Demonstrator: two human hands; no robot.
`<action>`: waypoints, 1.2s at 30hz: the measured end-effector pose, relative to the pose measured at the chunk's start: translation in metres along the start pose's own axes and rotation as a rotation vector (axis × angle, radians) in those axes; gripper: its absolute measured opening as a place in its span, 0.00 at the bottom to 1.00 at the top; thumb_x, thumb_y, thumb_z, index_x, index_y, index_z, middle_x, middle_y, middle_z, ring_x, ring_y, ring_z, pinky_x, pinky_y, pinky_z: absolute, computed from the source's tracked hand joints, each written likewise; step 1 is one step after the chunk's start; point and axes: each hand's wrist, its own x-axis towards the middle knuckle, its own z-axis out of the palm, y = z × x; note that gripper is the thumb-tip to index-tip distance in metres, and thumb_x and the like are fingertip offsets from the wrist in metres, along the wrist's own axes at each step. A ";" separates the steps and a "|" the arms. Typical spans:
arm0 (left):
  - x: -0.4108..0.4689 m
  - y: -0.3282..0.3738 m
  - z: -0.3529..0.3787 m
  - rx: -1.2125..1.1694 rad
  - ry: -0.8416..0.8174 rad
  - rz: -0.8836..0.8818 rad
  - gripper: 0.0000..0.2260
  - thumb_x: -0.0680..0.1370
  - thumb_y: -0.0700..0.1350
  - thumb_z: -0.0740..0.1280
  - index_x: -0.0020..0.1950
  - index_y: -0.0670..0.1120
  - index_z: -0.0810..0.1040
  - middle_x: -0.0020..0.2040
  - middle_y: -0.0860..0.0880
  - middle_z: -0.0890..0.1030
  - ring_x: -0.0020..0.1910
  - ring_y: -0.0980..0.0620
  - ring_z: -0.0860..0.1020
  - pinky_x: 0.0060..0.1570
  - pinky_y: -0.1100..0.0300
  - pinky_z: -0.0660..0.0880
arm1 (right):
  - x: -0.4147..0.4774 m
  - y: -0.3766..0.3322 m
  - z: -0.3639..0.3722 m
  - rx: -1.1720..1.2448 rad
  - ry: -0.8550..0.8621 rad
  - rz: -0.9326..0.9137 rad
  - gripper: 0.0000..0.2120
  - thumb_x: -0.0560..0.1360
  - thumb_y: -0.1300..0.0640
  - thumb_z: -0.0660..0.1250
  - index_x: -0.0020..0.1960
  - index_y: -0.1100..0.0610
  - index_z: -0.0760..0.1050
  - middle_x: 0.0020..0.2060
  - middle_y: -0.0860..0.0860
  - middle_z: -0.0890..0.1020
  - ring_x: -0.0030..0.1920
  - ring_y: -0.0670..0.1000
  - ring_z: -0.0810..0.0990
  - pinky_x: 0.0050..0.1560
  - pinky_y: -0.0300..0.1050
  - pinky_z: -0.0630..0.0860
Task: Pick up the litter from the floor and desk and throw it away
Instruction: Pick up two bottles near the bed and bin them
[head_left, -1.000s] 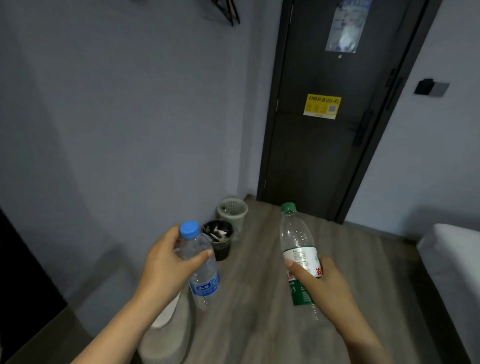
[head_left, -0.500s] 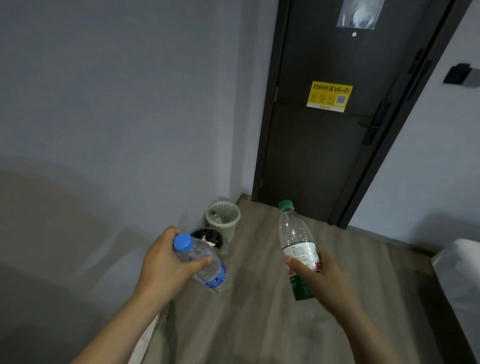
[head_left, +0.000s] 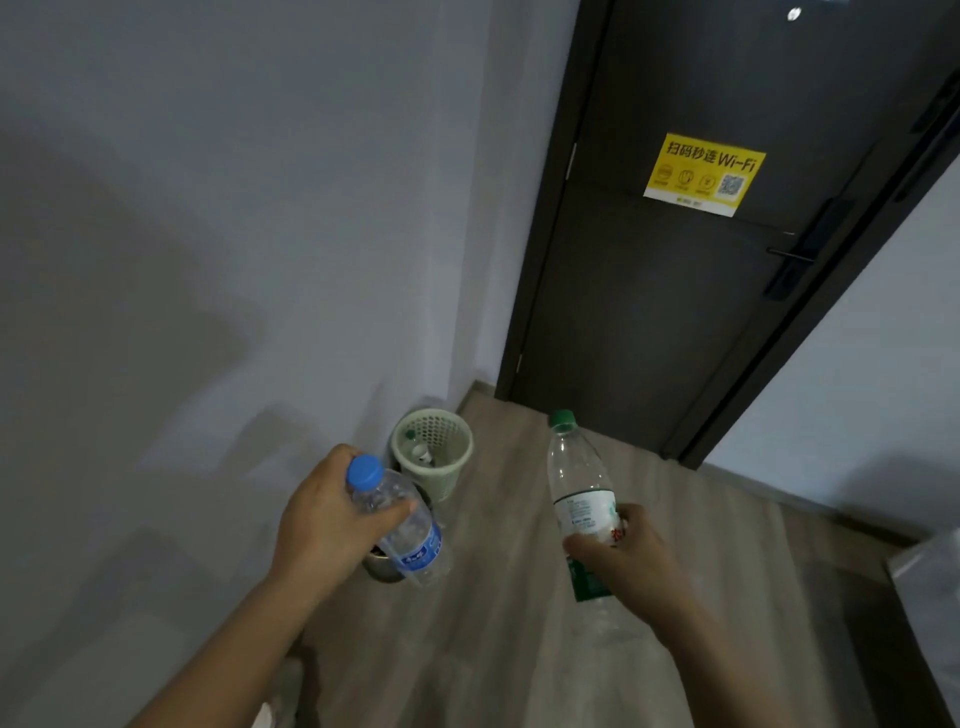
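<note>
My left hand (head_left: 324, 525) grips a small clear bottle with a blue cap (head_left: 402, 525), tilted with its cap up and to the left. My right hand (head_left: 631, 566) grips a taller clear bottle with a green cap (head_left: 576, 478) and a green and white label, held nearly upright. A pale green mesh bin (head_left: 434, 449) stands on the floor by the wall, ahead of both hands, with a few bits inside. A dark bin (head_left: 382, 569) sits nearer, mostly hidden behind my left hand and the blue-capped bottle.
A dark door (head_left: 701, 234) with a yellow Wi-Fi sticker (head_left: 704, 174) is shut straight ahead. A grey wall (head_left: 234, 260) runs along the left. The edge of something white (head_left: 930, 597) shows at the right. Wooden floor (head_left: 493, 649) lies between.
The view has moved closer to the bins and the door. My left hand has tilted the blue-capped bottle further and now covers most of the dark bin. The right hand keeps its bottle upright.
</note>
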 end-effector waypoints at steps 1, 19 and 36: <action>0.012 -0.001 0.005 0.000 0.004 -0.011 0.18 0.64 0.50 0.79 0.42 0.51 0.70 0.37 0.51 0.78 0.36 0.52 0.76 0.35 0.57 0.72 | 0.014 -0.002 0.003 -0.024 -0.006 0.007 0.28 0.68 0.52 0.75 0.62 0.54 0.65 0.45 0.50 0.78 0.43 0.50 0.81 0.45 0.49 0.80; 0.230 -0.014 0.131 0.149 0.048 -0.162 0.17 0.71 0.45 0.75 0.49 0.45 0.67 0.41 0.46 0.74 0.38 0.48 0.73 0.35 0.56 0.70 | 0.328 -0.057 -0.004 -0.141 -0.272 0.056 0.36 0.69 0.51 0.75 0.71 0.58 0.61 0.54 0.55 0.73 0.51 0.54 0.78 0.49 0.49 0.78; 0.413 -0.110 0.198 0.169 -0.012 -0.343 0.19 0.68 0.43 0.75 0.51 0.49 0.69 0.46 0.50 0.72 0.40 0.53 0.72 0.35 0.62 0.66 | 0.508 -0.108 0.077 -0.322 -0.391 0.182 0.30 0.71 0.52 0.73 0.68 0.58 0.63 0.51 0.53 0.73 0.49 0.52 0.76 0.54 0.49 0.78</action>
